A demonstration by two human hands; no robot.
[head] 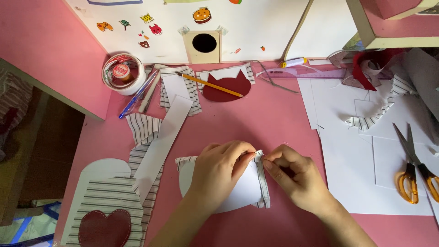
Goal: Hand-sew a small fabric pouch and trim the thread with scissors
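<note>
Pinching the striped fabric edge (261,176) of a white card piece (242,190), the left hand (218,171) and right hand (295,176) clamp it together on the pink bench (270,119).

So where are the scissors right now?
In the head view the orange-handled scissors lie shut on the white paper sheets at the far right, beyond the right hand.
</note>
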